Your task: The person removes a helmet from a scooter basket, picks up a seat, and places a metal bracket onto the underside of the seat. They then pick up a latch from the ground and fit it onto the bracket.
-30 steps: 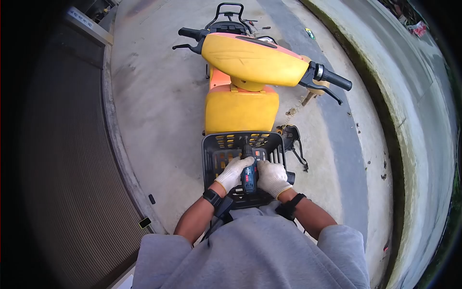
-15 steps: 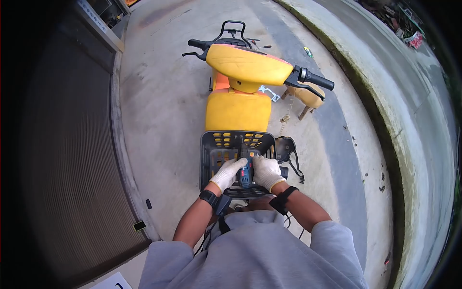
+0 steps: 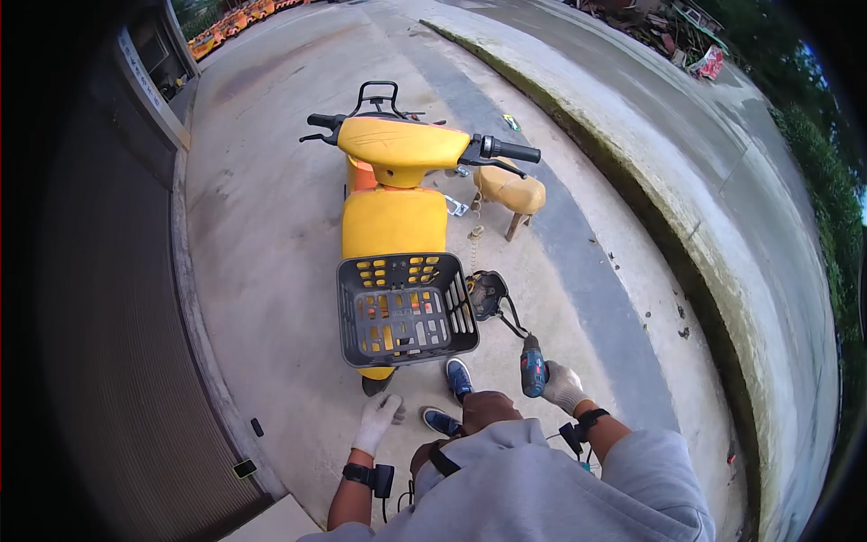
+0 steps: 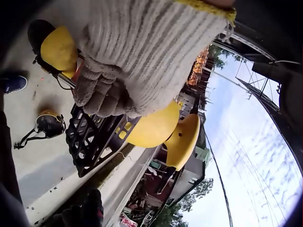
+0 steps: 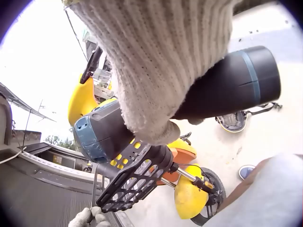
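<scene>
Wrapped firmly round a drill [image 3: 533, 372] in the head view, the right hand [image 3: 565, 388] holds it apart from the scooter's [image 3: 395, 221] black basket [image 3: 341, 312] — the left hand [image 3: 378, 422], loosely curled and empty, is near the front wheel [image 3: 374, 386]. In the left wrist view, its fingers bend slackly. The right wrist view shows the drill within the right hand's grasp, scooter beyond.

Black slatted plastic basket [image 3: 411, 359] on front of yellow plastic scooter [image 3: 395, 221]. Black strapped helmet [image 3: 488, 291] just right of basket; tan padded stool [image 3: 517, 191] beyond helmet, right of scooter. Brown ribbed shutter [image 3: 108, 316] left, mossy concrete kerb [image 3: 632, 191] right.
</scene>
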